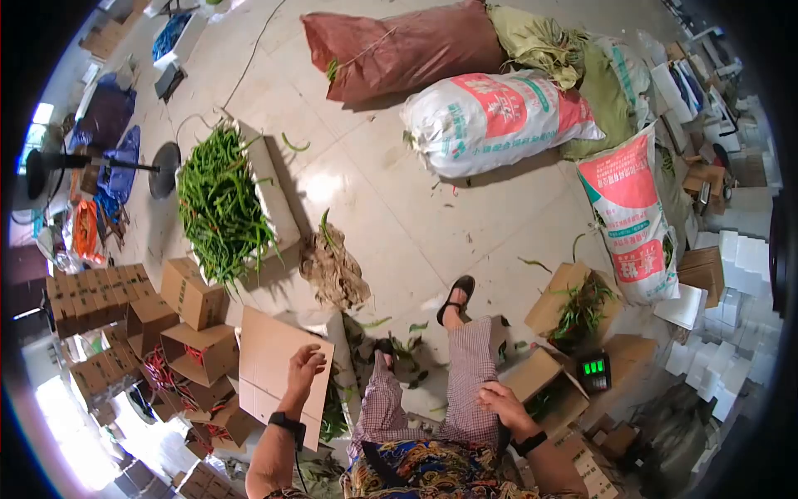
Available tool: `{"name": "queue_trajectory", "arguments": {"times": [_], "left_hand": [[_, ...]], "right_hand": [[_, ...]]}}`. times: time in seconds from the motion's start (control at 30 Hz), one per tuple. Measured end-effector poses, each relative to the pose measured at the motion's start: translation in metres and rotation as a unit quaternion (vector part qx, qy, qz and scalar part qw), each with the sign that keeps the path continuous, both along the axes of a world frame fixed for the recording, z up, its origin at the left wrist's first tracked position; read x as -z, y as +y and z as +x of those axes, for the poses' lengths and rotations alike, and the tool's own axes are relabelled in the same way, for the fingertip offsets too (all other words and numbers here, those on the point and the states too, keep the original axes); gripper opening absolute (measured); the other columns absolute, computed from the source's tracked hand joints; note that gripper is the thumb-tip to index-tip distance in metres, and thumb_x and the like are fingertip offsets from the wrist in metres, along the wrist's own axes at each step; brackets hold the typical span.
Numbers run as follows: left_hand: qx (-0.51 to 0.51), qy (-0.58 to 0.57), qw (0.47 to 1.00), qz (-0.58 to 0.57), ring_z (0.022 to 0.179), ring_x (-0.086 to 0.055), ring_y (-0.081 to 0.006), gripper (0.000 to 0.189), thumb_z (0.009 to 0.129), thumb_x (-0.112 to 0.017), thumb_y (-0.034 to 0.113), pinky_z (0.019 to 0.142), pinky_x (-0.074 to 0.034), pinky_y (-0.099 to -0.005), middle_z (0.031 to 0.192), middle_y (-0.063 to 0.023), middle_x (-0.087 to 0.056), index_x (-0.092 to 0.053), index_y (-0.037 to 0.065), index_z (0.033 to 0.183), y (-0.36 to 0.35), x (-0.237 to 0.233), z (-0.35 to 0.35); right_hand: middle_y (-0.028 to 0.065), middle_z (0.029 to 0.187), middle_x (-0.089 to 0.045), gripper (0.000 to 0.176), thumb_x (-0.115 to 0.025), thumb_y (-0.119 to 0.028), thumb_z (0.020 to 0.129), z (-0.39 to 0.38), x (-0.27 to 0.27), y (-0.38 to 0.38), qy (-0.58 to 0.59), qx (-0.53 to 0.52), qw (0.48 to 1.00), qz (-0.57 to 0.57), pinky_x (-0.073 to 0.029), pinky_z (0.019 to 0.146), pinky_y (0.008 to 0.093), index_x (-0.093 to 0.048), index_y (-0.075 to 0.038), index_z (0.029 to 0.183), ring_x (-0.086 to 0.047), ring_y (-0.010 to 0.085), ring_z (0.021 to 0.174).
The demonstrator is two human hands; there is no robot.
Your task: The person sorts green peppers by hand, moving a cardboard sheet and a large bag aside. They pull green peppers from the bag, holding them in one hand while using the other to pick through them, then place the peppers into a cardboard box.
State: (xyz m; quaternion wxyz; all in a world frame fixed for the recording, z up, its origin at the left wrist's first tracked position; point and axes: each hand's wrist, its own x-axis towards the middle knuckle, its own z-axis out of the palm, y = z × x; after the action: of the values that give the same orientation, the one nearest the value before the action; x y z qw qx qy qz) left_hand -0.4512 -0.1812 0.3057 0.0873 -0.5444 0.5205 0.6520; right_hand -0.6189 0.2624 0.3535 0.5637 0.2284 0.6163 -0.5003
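My left hand (306,372) is over a flat cardboard sheet (264,363), its fingers curled and apart, with nothing seen in them. Near my right knee is my right hand (504,404), its fingers bent together; whether anything is in them is hidden. Just right of that hand lies an open cardboard box (536,376) with some green peppers inside. A scale (593,371) with a lit green display stands beside the box. Above it, another open box (549,309) holds green peppers and leaves.
A white foam box (278,200) heaped with green peppers (220,200) stands at upper left, beside crumpled brown paper (332,268). Full sacks (499,121) lie across the top and right. Cardboard boxes (195,291), some with red peppers, crowd the left. A fan (165,170) stands upper left.
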Motion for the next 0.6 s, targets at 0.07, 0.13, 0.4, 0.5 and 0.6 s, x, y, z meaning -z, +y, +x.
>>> {"name": "queue_trajectory", "arguments": {"times": [0.07, 0.13, 0.4, 0.5, 0.6], "left_hand": [[0.057, -0.002, 0.998, -0.009, 0.084, -0.062, -0.0156, 0.031, 0.089, -0.058, 0.016, 0.073, -0.05, -0.0277, 0.097, -0.0074, -0.064, -0.057, 0.002, 0.116, -0.006, 0.001, -0.086], [0.083, 0.039, 0.996, -0.001, 0.093, -0.061, -0.0159, 0.034, 0.089, -0.06, 0.02, 0.077, -0.05, -0.0287, 0.105, -0.0079, -0.063, -0.056, 0.003, 0.119, -0.007, 0.017, -0.159], [0.053, 0.135, 0.988, 0.057, 0.118, -0.05, -0.0244, 0.055, 0.089, -0.062, 0.025, 0.096, -0.043, -0.0391, 0.128, -0.0159, -0.051, -0.041, 0.001, 0.133, 0.008, 0.086, -0.401], [0.026, 0.133, 0.987, 0.086, 0.119, -0.047, -0.0248, 0.06, 0.089, -0.062, 0.027, 0.098, -0.042, -0.0398, 0.128, -0.0161, -0.049, -0.036, 0.001, 0.137, -0.013, 0.138, -0.453], [-0.013, 0.126, 0.986, 0.112, 0.121, -0.043, -0.0263, 0.067, 0.089, -0.061, 0.03, 0.099, -0.041, -0.0413, 0.128, -0.0161, -0.046, -0.028, 0.002, 0.14, -0.037, 0.189, -0.515]], "right_hand": [[0.0054, 0.09, -0.062, 0.022, -0.055, -0.017, 0.094, -0.036, 0.04, 0.002, 0.017, -0.017, 0.999, -0.039, -0.048, 0.073, 0.0267, -0.059, 0.001, 0.106, -0.059, 0.0128, 0.081], [0.0054, 0.088, -0.062, 0.021, -0.054, -0.017, 0.094, -0.081, 0.058, -0.011, 0.027, 0.033, 0.997, -0.064, -0.048, 0.071, 0.0266, -0.059, 0.0, 0.105, -0.058, 0.0123, 0.079], [0.0028, 0.094, -0.065, 0.027, -0.061, -0.026, 0.092, -0.245, 0.148, -0.091, 0.015, 0.191, 0.981, -0.038, -0.048, 0.066, 0.0242, -0.062, -0.006, 0.11, -0.06, 0.0103, 0.079], [0.0019, 0.095, -0.065, 0.027, -0.062, -0.028, 0.092, -0.291, 0.168, -0.142, -0.017, 0.211, 0.976, -0.041, -0.048, 0.068, 0.0248, -0.062, -0.007, 0.109, -0.06, 0.0101, 0.08], [0.0014, 0.095, -0.064, 0.027, -0.062, -0.03, 0.092, -0.33, 0.201, -0.195, -0.022, 0.246, 0.966, -0.071, -0.048, 0.069, 0.0245, -0.061, -0.008, 0.107, -0.06, 0.0096, 0.081]]}}
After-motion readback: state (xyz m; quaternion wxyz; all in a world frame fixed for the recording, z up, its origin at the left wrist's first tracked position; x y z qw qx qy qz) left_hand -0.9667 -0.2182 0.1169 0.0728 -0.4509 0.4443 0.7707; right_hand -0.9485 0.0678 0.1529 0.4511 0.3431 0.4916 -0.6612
